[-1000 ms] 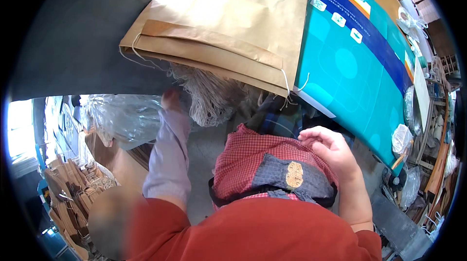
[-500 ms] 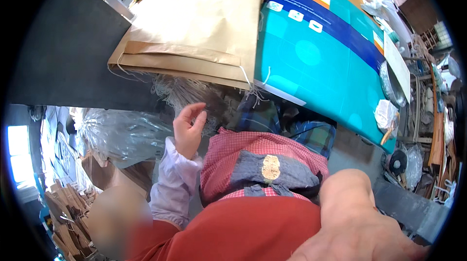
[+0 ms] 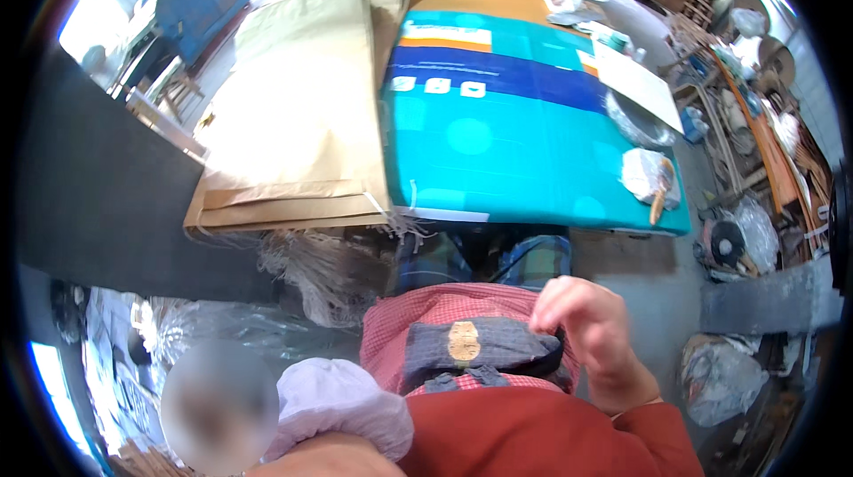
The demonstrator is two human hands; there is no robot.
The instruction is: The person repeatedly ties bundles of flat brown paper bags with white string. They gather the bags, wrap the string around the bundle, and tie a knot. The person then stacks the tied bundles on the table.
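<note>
My right hand (image 3: 591,326) hovers beside the grey cloth waist pouch (image 3: 515,351), over a red-checked apron (image 3: 391,317). Its fingers are loosely bent, slightly blurred, with nothing visible in them. My left arm is folded close at the bottom, showing a white sleeve (image 3: 333,397); the left hand itself does not show. Ahead lies a pile of brown paper sacks (image 3: 306,144), with loose threads (image 3: 324,273) hanging below their near edge. Beside it on the right rests a teal sack with a dark blue band (image 3: 515,162). Neither pile is touched by the right hand.
A dark panel (image 3: 107,175) flanks the sacks on the left. On the teal sack sit a white wrapped bundle with a wooden-handled tool (image 3: 657,197) and a white board (image 3: 641,86). Clear plastic bags (image 3: 724,379) lie on the floor at right.
My left hand has drawn back out of sight, its arm folding nearer. My right hand has come down from close up to beside the pouch. The view has shifted, showing more beyond the sacks.
</note>
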